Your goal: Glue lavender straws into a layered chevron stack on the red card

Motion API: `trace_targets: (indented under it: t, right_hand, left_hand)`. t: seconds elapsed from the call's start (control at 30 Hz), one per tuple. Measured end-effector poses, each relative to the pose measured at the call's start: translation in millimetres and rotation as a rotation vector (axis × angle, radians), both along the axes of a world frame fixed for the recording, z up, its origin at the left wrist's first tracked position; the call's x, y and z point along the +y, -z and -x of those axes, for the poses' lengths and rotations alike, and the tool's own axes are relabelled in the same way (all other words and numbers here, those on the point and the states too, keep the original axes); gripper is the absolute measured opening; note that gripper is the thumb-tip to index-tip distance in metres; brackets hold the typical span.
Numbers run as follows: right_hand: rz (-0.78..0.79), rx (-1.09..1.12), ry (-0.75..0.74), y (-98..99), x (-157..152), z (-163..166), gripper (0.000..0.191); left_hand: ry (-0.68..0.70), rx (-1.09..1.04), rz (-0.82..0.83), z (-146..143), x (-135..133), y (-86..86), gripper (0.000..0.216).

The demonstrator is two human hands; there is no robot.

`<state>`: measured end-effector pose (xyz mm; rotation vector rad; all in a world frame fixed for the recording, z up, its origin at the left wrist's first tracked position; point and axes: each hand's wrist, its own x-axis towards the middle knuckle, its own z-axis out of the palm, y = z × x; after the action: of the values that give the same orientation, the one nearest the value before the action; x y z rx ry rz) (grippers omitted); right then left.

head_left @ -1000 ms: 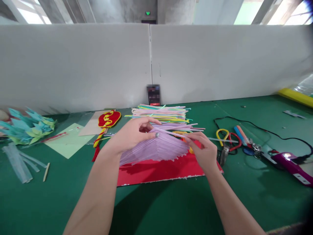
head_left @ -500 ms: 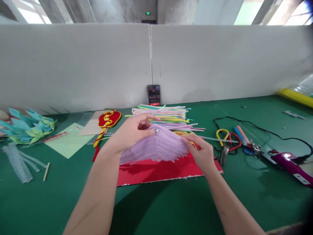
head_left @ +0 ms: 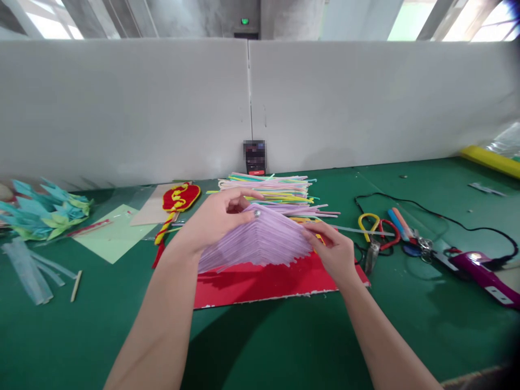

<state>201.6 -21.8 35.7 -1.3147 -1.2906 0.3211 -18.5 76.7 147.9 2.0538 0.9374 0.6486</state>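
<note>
Lilac pipe cleaners [head_left: 260, 238], bent at the middle and stacked in a V-shaped panel, are held up above a red board [head_left: 252, 287]. My left hand [head_left: 225, 216] pinches the panel near its top peak, thumb in front. At the right edge, my right hand [head_left: 331, 249] closes thumb and fingers on the ends of the stems. Behind the panel lies a pile of loose pipe cleaners [head_left: 268, 189] in pink, yellow, green and lilac. Part of the board and its yellow pattern is hidden by the panel and my right hand.
Scissors [head_left: 371, 225] with yellow and red handles and a purple glue gun [head_left: 483, 276] with its cord lie right. At left are a red-and-yellow fan-shaped ornament [head_left: 181, 197], pale green paper [head_left: 117, 233], blue-green paper flowers [head_left: 49, 208] and clear glue sticks [head_left: 28, 271]. A phone [head_left: 255, 157] leans on the partition.
Both hands keep the same grip on the lilac pipe cleaners. The whole view has shifted by only a few pixels.
</note>
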Motion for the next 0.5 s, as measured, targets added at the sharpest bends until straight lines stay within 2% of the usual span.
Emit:
trace_targets:
  t: [0.27, 0.5]
  right_hand:
    - [0.01, 0.055, 0.039, 2.3, 2, 0, 0.014]
    - [0.046, 0.079, 0.073, 5.8, 6, 0, 0.015]
  left_hand:
    - [0.011, -0.009, 0.019, 0, 3, 3.3, 0.033]
    - [0.019, 0.001, 0.124, 1, 8, 10.3, 0.027]
